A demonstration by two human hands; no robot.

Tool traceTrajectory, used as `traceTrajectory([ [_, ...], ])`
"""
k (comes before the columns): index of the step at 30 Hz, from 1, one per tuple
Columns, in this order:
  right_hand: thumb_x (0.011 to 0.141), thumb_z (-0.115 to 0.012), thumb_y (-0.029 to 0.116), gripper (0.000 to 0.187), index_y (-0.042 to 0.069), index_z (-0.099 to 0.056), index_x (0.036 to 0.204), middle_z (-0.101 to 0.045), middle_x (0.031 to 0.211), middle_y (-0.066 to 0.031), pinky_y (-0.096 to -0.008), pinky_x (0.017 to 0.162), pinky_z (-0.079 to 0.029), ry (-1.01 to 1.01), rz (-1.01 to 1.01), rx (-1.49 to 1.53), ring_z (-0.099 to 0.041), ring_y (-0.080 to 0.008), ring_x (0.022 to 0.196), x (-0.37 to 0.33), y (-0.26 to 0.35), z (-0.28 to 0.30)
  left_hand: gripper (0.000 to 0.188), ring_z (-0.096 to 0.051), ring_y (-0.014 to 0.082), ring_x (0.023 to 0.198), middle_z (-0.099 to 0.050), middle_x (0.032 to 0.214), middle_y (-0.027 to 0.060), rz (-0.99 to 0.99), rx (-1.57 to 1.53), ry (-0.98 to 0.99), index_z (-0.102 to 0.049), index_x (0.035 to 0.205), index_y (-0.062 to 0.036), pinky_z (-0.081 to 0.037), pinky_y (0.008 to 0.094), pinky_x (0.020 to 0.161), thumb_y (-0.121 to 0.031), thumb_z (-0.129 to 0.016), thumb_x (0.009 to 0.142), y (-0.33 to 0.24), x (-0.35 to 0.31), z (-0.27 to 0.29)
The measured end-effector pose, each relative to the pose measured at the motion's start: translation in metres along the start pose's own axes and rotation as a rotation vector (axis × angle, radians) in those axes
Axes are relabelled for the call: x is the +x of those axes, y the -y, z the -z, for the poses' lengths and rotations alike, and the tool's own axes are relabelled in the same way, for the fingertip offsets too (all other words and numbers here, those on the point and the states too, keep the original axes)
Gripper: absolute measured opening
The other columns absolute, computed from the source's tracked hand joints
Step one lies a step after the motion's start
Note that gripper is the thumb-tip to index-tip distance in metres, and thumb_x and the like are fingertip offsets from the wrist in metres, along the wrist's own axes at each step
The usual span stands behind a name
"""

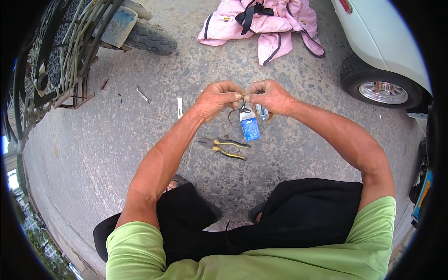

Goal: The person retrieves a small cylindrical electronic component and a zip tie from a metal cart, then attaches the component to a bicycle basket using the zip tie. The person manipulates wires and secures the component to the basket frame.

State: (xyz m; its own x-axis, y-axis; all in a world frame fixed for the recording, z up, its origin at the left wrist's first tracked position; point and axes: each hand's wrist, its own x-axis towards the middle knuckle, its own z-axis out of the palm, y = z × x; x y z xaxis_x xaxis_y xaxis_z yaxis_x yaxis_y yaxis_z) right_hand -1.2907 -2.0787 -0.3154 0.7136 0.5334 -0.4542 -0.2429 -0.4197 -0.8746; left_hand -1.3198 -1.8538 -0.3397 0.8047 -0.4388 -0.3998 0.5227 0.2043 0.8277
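Above the pavement, my left hand (217,100) and my right hand (271,97) meet with fingertips nearly touching. Both are closed in a pinch on a thin black wire (244,109), whose loose loops hang beneath the fingers. Just below stands or lies a small blue and white box (250,129), its white end toward my hands. Partly covered by my right hand is a shiny rounded part with an orange edge (264,113); its kind is unclear. Nearer to me, a pair of pliers (223,148) with yellow and black handles lies with jaws spread to the left.
A spanner (143,94), a small red-handled tool (104,84) and a white strip (179,108) lie to the left. Beyond them is a vehicle's tyre (151,39) beside a metal rack (74,95). A pink quilted garment (275,25) lies ahead; a white car's wheel (380,88) stands right.
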Motion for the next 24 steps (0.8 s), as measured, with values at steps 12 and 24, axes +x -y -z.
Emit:
traceTrajectory([
  [12, 0.087, -0.071, 0.02, 0.025, 0.0, -0.072, 0.1, -0.069, 0.087, -0.0061, -0.0295, 0.072, -0.051, -0.012, 0.011, -0.001, -0.063, -0.0124, 0.078, -0.001, -0.001, 0.002, 0.026, -0.064, 0.0178, 0.076, -0.07, 0.096, 0.0097, -0.026, 0.718, -0.381, -0.069, 0.109, -0.0023, -0.052, 0.0329, 0.073, -0.014, -0.067, 0.086, 0.009, 0.007, 0.04],
  [24, 0.086, -0.071, 0.019, 0.023, 0.0, -0.072, 0.099, -0.071, 0.09, -0.0068, -0.0299, 0.078, -0.051, -0.035, 0.02, -0.019, -0.064, -0.0137, 0.084, -0.008, 0.001, 0.005, 0.024, -0.06, 0.0403, 0.102, -0.062, 0.106, 0.0199, -0.114, 1.361, -0.338, -0.067, 0.103, -0.0036, -0.048, 0.0477, 0.088, -0.017, -0.064, 0.083, 0.072, 0.016, 0.029],
])
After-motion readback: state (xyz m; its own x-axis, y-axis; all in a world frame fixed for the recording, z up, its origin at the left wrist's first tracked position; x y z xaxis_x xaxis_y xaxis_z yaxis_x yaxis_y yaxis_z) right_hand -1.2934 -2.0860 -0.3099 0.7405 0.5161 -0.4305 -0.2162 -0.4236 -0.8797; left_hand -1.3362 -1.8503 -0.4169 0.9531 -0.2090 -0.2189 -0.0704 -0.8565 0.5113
